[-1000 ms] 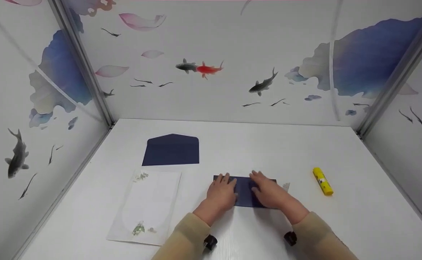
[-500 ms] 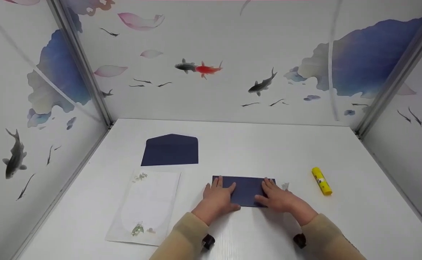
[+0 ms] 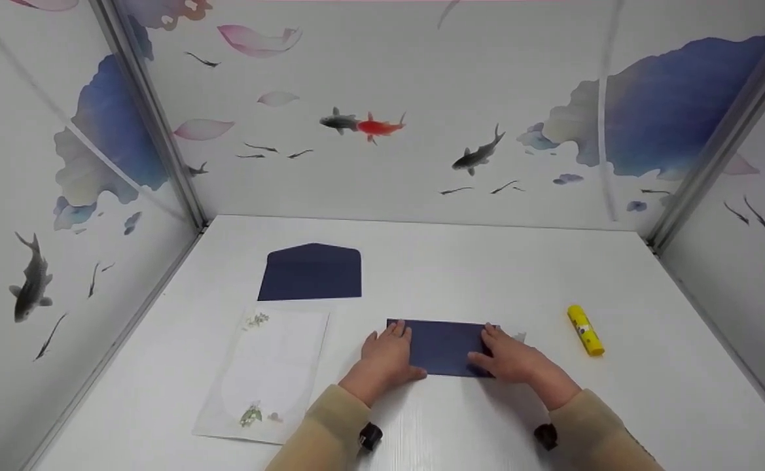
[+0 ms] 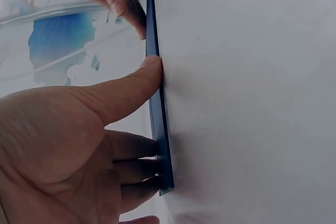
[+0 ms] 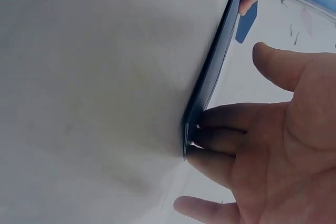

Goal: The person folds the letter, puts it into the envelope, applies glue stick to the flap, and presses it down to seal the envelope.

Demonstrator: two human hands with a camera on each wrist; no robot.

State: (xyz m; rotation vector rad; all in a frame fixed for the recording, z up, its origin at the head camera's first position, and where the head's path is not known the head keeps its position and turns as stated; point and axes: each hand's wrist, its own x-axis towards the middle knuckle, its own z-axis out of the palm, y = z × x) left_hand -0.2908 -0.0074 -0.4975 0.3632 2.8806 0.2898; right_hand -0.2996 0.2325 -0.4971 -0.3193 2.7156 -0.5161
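Observation:
A dark blue envelope lies flat on the white table with no raised flap in sight. My left hand rests on its left end, fingers spread on top and thumb along the near edge. In the left wrist view that thumb touches the envelope's long edge. On the right end my right hand presses with straightened fingertips. The right wrist view shows those fingers at the envelope's corner and the thumb held up away from it.
A second dark blue envelope lies at the back left, its pointed edge facing away. Letter paper with green plant prints lies at left. A yellow glue stick is on the right. A small greyish piece shows beside my right hand.
My hands have slid apart from the middle of the envelope to its two ends, left hand leftward and right hand rightward. The envelope has stayed in place.

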